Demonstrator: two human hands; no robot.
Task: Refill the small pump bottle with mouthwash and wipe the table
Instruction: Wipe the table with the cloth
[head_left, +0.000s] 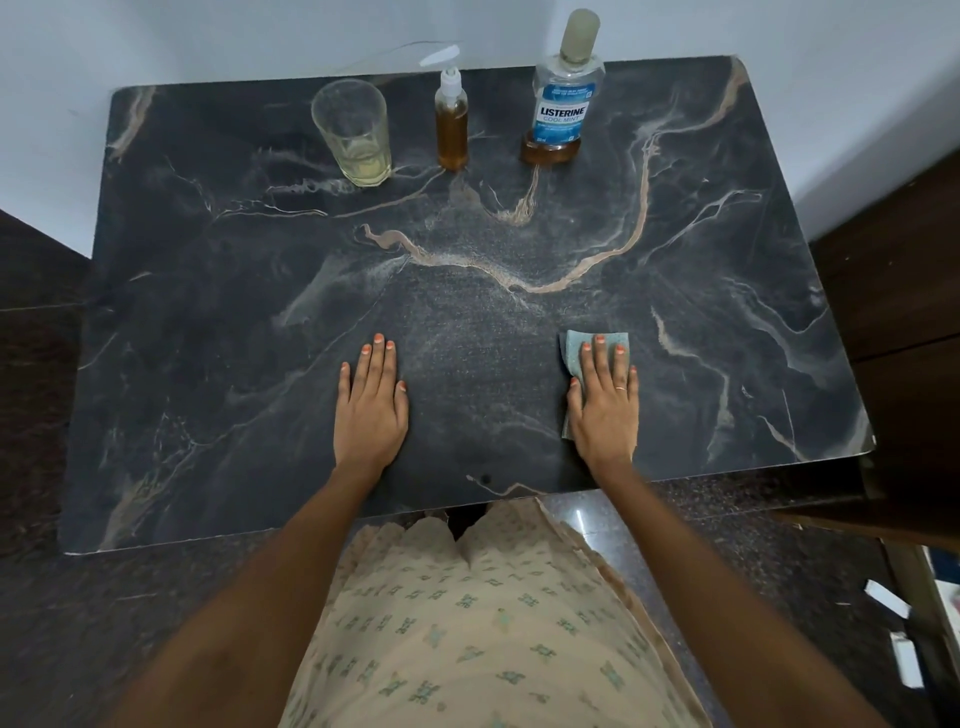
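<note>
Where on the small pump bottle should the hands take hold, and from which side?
Probably grip the small pump bottle round its straight cylindrical body, below the pump head, coming from the near side. It stands upright, apart from the glass and the mouthwash bottle, so the front is unobstructed.

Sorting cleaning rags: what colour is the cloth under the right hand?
The cloth is pale teal; head view.

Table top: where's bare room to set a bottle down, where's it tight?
Free: middle band of the table between the back row and the hands, the gap between left hand and right hand, both side margins. Tight: the back edge, where glass, pump bottle and mouthwash bottle line up. Cloth under right hand.
</note>
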